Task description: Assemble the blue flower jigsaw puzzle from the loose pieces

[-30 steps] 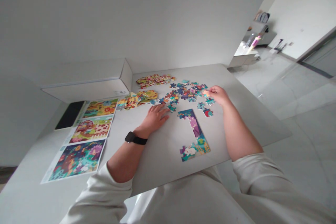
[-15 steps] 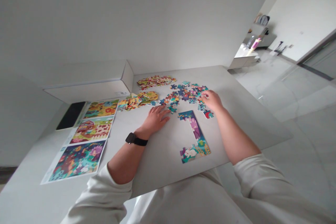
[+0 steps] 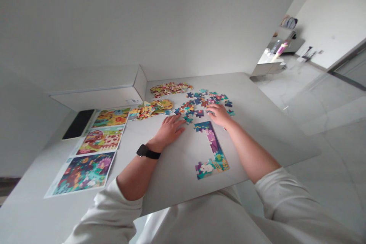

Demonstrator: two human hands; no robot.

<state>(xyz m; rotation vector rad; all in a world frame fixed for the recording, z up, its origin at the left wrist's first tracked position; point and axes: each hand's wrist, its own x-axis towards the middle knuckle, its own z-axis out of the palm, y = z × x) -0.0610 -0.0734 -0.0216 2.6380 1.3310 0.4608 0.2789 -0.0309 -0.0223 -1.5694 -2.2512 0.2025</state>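
My left hand [image 3: 170,130] lies flat on the table with its fingers spread, the tips at the near edge of a loose heap of blue and teal jigsaw pieces [image 3: 188,116]. Over the right part of that heap is my right hand [image 3: 219,115], its fingers stretched out and touching pieces; some pieces are hidden under it. A single dark jigsaw piece [image 3: 199,113] lies just left of its fingertips. Nearer to me is a joined strip of puzzle [image 3: 213,143], shaped like a bracket open to the left, with a white rabbit at its lower end.
Yellow pieces [image 3: 150,109] and a red-yellow pile [image 3: 170,89] lie farther back. On the left are a sheet with three printed pictures [image 3: 98,135] and a black phone [image 3: 78,124]. A white box [image 3: 114,93] stands against the wall.
My right hand has slid left across the heap, and pieces have shifted around it. A dark blue piece now shows to its right. My left hand has stayed in place.
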